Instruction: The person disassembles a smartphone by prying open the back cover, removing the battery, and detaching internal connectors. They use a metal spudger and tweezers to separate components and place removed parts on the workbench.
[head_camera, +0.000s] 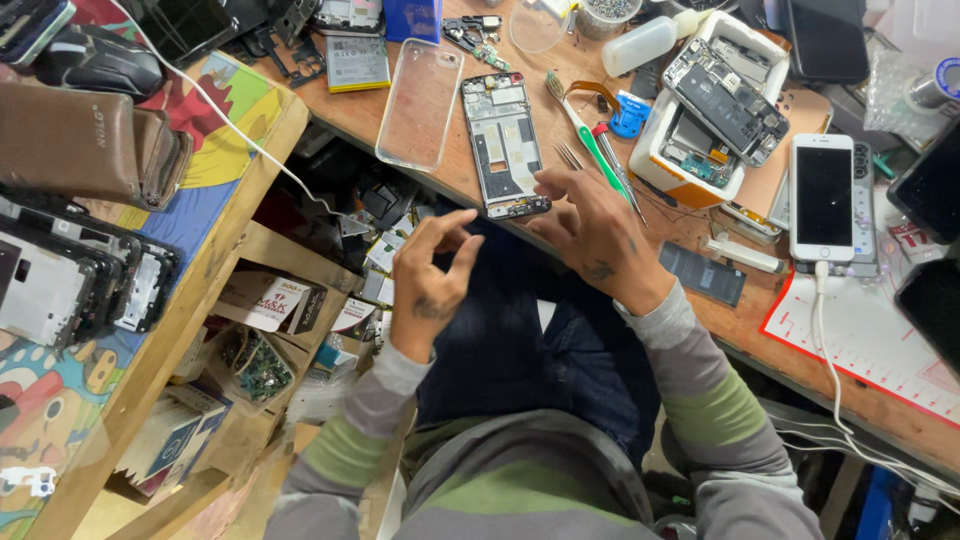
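An opened phone frame (505, 143) lies on the wooden workbench (560, 215) near its front edge. My right hand (590, 235) hovers just right of the frame's lower end, fingers spread, holding nothing. My left hand (428, 280) is below the bench edge over my lap, thumb and forefinger pinched together; whether something tiny is between them cannot be told. A clear phone case (418, 103) lies left of the frame. A green-handled tool (590, 140) and tweezers (567, 155) lie right of it.
A white box (700, 130) carries a dismantled phone board. A white phone (823, 197) sits charging on a cable at right, by a black battery (702, 272). At left, a side shelf (190, 290) holds a brown wallet (90, 140) and stacked phone frames (70, 285).
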